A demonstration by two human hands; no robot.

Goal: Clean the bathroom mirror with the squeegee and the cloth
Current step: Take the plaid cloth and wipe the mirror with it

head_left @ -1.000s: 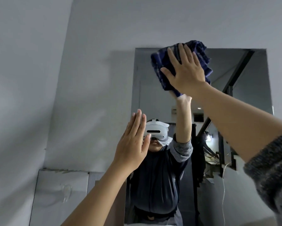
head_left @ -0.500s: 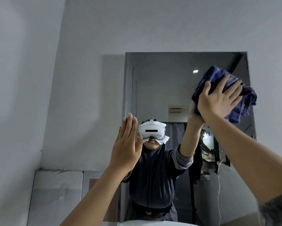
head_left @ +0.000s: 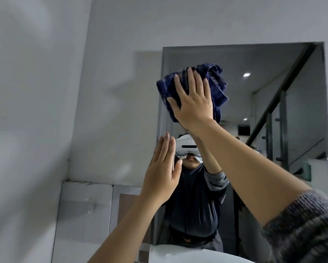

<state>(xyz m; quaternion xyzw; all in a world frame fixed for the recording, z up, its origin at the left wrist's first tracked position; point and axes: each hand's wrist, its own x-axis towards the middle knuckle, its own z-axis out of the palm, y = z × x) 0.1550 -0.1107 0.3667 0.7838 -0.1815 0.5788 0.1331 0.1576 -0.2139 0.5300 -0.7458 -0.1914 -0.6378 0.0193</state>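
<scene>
The mirror (head_left: 295, 103) hangs on the grey wall ahead, taller than wide. My right hand (head_left: 192, 103) presses a bunched dark blue cloth (head_left: 212, 80) flat against the glass near the mirror's upper left part, fingers spread over it. My left hand (head_left: 162, 171) is raised with straight fingers, palm against the mirror's left edge at mid height, holding nothing. The mirror reflects a person in a white headset and dark top. No squeegee is in view.
A white rounded basin rim (head_left: 187, 253) shows at the bottom under the mirror. Pale wall tiles (head_left: 83, 209) sit low on the left. The mirror reflects a stair rail and ceiling lights.
My right hand swept the cloth from the mirror's upper left to its right side, then back to the upper left. The left hand stayed at the left edge.
</scene>
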